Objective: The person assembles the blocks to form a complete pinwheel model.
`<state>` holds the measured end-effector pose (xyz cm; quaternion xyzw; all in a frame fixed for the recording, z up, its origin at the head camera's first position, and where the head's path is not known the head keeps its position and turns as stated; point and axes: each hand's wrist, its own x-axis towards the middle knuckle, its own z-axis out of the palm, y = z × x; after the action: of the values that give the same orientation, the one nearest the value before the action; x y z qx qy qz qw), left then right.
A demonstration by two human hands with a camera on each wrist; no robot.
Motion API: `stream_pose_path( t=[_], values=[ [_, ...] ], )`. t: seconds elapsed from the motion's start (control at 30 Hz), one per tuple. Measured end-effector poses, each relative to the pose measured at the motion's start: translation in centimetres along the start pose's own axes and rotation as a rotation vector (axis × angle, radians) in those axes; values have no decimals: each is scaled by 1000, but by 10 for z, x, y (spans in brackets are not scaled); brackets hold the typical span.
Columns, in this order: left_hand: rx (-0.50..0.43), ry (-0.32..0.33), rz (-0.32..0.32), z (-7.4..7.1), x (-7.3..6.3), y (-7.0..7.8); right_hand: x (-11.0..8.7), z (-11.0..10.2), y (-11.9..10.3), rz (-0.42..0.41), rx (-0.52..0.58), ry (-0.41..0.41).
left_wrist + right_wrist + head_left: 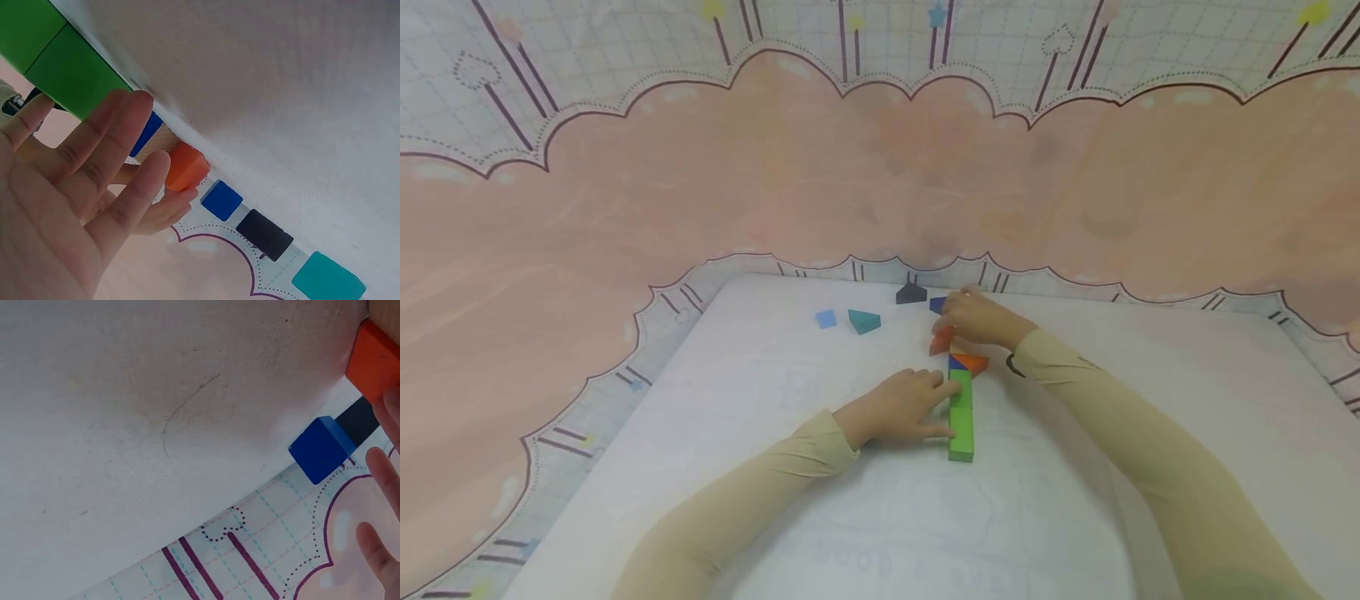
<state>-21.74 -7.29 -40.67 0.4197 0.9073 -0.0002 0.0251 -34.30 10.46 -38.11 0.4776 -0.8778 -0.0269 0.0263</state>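
Observation:
Two green blocks [961,429] stand end to end, leading up to an orange block [975,365], a small blue piece [956,362] and a pale wooden piece [156,144]. My left hand [904,406] lies along their left side, fingers spread, one fingertip on the upper green block and the thumb beside the lower one. At the row's far end my right hand [981,321] pinches a red-orange block [187,166], its other fingers apart. The hand partly covers a blue block [322,450] just beyond.
Along the back of the white table [700,467] sit a black block [912,293], a teal block [864,321] and a light blue block [826,318]. A patterned pink-and-white cloth [865,175] rises behind the table edge.

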Motion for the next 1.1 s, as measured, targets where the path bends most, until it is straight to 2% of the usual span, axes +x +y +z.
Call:
stream_pose_path(
  t=[0.23,0.47,0.63,0.9,1.1],
  values=[
    [2,2,4,1,0,0,-4,2,3,5,82,8],
    [0,-4,3,-1,0,1,-5,3,3,-7,68,13],
    [-4,-11,0,-1,0,1,-6,4,5,8,81,-3],
    [17,11,11,1,0,0,-13,6,8,16,107,22],
    [1,4,-2,2,0,0,-18,7,8,14,126,26]
  ],
)
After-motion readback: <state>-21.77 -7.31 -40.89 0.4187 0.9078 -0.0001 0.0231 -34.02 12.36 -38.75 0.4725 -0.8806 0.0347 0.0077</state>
